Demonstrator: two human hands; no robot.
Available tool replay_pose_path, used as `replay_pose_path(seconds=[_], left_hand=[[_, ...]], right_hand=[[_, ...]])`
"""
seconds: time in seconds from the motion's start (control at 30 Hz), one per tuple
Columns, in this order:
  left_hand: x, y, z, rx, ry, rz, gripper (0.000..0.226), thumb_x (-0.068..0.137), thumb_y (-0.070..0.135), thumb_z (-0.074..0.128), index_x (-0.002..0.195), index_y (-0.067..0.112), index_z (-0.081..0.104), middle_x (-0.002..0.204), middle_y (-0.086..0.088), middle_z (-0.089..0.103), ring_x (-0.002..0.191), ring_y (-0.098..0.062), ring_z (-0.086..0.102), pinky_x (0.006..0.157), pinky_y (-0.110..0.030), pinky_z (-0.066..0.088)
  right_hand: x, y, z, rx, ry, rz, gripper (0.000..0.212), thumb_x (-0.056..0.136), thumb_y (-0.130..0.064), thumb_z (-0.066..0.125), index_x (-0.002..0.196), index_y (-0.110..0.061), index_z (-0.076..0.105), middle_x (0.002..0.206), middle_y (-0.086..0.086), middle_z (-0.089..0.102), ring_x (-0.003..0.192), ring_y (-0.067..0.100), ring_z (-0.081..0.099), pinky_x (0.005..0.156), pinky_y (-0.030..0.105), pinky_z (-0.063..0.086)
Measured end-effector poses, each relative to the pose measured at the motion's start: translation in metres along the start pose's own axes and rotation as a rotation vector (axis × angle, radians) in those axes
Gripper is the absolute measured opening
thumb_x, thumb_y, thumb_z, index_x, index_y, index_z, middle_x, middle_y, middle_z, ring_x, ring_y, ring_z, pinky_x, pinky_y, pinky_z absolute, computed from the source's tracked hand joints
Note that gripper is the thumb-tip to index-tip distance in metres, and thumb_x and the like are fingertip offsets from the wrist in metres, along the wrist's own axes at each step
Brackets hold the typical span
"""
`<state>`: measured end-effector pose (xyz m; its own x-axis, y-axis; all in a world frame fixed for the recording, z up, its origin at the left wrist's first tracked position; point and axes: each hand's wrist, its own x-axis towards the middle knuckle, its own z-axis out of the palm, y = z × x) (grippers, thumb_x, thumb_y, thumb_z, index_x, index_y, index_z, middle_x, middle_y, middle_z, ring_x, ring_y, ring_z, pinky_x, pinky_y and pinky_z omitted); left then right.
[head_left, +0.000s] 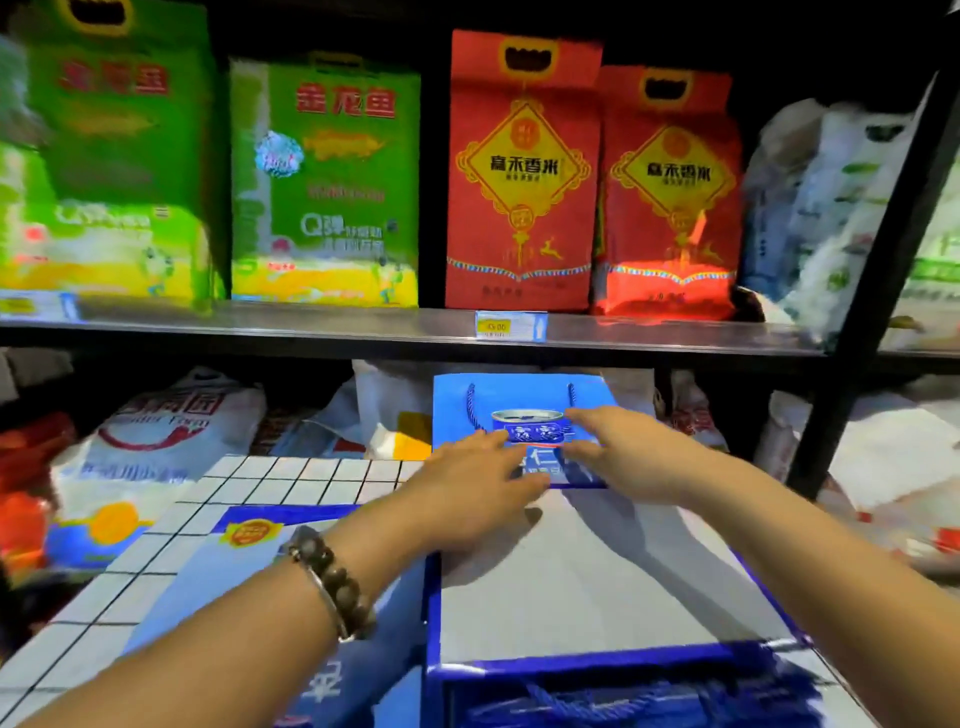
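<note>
Blue bag (519, 391) stands just under the shelf (311, 326); left hand (470, 483) and right hand (623, 447) rest flat-fingered, unclenched, against its front

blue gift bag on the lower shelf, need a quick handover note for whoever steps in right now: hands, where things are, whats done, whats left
Left hand: open, fingers straight at the blue gift bag's lower front.
Right hand: open, fingers spread on the bag's front.
Bag: upright at the far end of the white-topped box, under the shelf.
Done: both hands are at the bag.
Left: probably square it up or take hold; nothing is gripped yet.
</note>
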<state>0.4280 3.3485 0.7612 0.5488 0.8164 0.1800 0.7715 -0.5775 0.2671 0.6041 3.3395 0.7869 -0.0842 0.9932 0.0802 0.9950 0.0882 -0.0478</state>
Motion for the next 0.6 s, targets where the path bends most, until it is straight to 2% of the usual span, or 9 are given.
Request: replay_pose_path(seconds=[0.03,0.07,0.1,0.13,0.23,0.43,0.6], left_hand=[[-0.006,0.010,0.013,0.055,-0.075,0.041,0.046,0.096,0.044,0.029,0.130,0.017,0.042,0.144,-0.006,0.034,0.136,-0.023,0.025,0.108,-0.040,0.022],[-0.009,0.016,0.024,0.091,-0.111,0.053,0.051,0.096,0.045,0.026,0.136,0.017,0.035,0.150,-0.005,0.026,0.140,-0.021,0.017,0.112,-0.043,0.015],[-0.009,0.020,0.034,0.101,-0.123,0.044,0.054,0.096,0.045,0.024,0.142,0.016,0.027,0.154,-0.003,0.019,0.142,-0.018,0.012,0.114,-0.044,0.010],[-0.007,0.021,0.042,0.089,-0.136,0.027,0.057,0.096,0.044,0.023,0.145,0.015,0.020,0.155,-0.003,0.013,0.143,-0.016,0.008,0.115,-0.044,0.006],[0.001,0.021,0.053,0.031,-0.213,-0.012,0.060,0.097,0.043,0.021,0.148,0.015,0.007,0.157,-0.001,0.003,0.143,-0.014,0.001,0.115,-0.042,0.000],[0.007,0.015,0.059,-0.031,-0.349,-0.021,0.059,0.097,0.043,0.019,0.148,0.018,0.004,0.157,-0.002,-0.002,0.143,-0.014,-0.004,0.115,-0.042,-0.002],[0.009,0.013,0.054,-0.022,-0.407,0.006,0.061,0.097,0.044,0.025,0.148,0.018,0.006,0.157,-0.003,0.000,0.143,-0.015,-0.002,0.115,-0.043,0.000]], right_hand=[[-0.002,-0.007,0.012,-0.033,-0.108,-0.034,0.026,0.097,-0.030,0.037,0.115,-0.015,0.047,0.133,0.015,0.044,0.125,0.030,0.040,0.098,0.039,0.035],[-0.005,-0.011,0.025,-0.068,-0.179,-0.061,0.026,0.097,-0.027,0.034,0.115,-0.012,0.046,0.137,0.016,0.039,0.130,0.029,0.034,0.103,0.043,0.030],[-0.007,-0.011,0.036,-0.070,-0.216,-0.061,0.036,0.098,-0.027,0.032,0.128,-0.010,0.041,0.146,0.013,0.029,0.136,0.029,0.024,0.109,0.049,0.023],[-0.009,-0.008,0.044,-0.065,-0.233,-0.039,0.044,0.098,-0.028,0.029,0.140,-0.014,0.030,0.153,0.009,0.017,0.141,0.028,0.012,0.112,0.055,0.014],[-0.009,0.002,0.063,-0.129,-0.252,-0.009,0.051,0.100,-0.034,0.019,0.148,-0.024,0.006,0.157,0.001,-0.007,0.144,0.024,-0.007,0.111,0.058,0.005],[-0.002,-0.004,0.073,-0.090,-0.334,0.125,0.055,0.099,-0.041,0.013,0.147,-0.021,-0.006,0.154,0.004,-0.019,0.143,0.020,-0.013,0.112,0.052,-0.003],[-0.002,-0.002,0.074,-0.071,-0.356,0.125,0.056,0.099,-0.041,0.013,0.147,-0.019,-0.007,0.155,0.003,-0.017,0.143,0.017,-0.012,0.113,0.051,-0.003]])
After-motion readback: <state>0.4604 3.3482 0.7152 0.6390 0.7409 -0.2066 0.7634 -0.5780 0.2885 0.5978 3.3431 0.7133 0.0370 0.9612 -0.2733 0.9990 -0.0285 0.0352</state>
